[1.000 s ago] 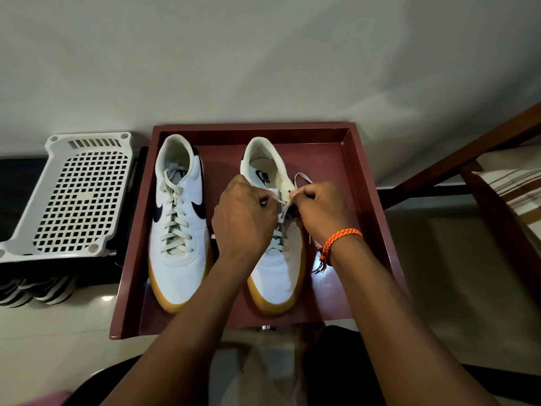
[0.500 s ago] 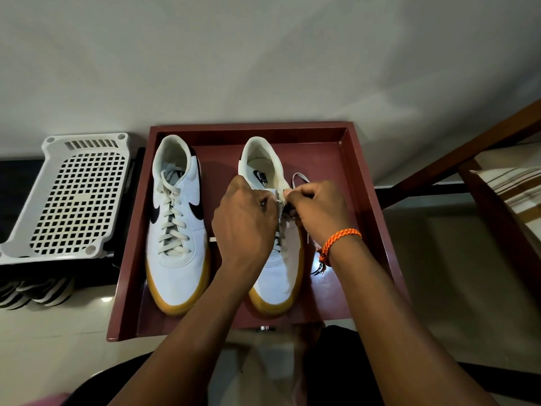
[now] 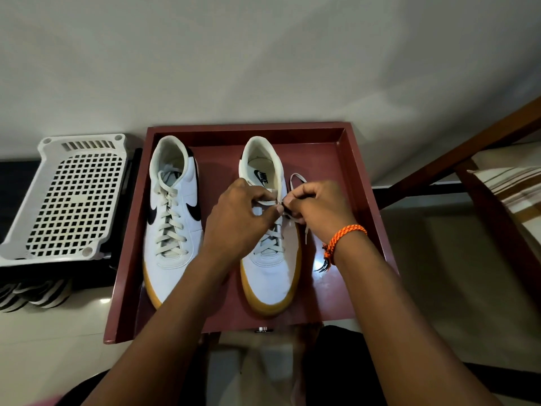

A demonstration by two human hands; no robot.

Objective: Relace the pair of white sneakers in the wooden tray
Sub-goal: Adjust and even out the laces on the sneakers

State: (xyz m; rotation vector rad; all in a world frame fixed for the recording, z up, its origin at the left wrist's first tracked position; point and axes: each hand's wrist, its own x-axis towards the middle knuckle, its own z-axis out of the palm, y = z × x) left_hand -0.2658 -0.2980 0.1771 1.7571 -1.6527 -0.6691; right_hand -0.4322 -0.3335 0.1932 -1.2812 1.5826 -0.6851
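Two white sneakers with gum soles stand side by side, toes toward me, in a dark red wooden tray (image 3: pixel 360 171). The left sneaker (image 3: pixel 172 224) is laced up its whole tongue. Over the upper eyelets of the right sneaker (image 3: pixel 270 273), my left hand (image 3: pixel 238 218) and my right hand (image 3: pixel 319 206) meet. Both pinch the cream lace (image 3: pixel 268 202), a short stretch of which runs between my fingertips. A loop of lace (image 3: pixel 297 178) sticks out behind my right hand, and a loose end (image 3: pixel 305 232) hangs beside the shoe. An orange cord bracelet is on my right wrist.
A white perforated plastic basket (image 3: pixel 76 200) lies left of the tray on a dark surface, with striped footwear (image 3: pixel 32 291) below it. Wooden furniture legs (image 3: pixel 456 159) and a striped cushion (image 3: pixel 515 186) are at the right. A pale wall rises behind the tray.
The left hand has shifted slightly left and up, drawing a short stretch of lace out between the two hands. The view has drifted a little; the shoes stay in place.
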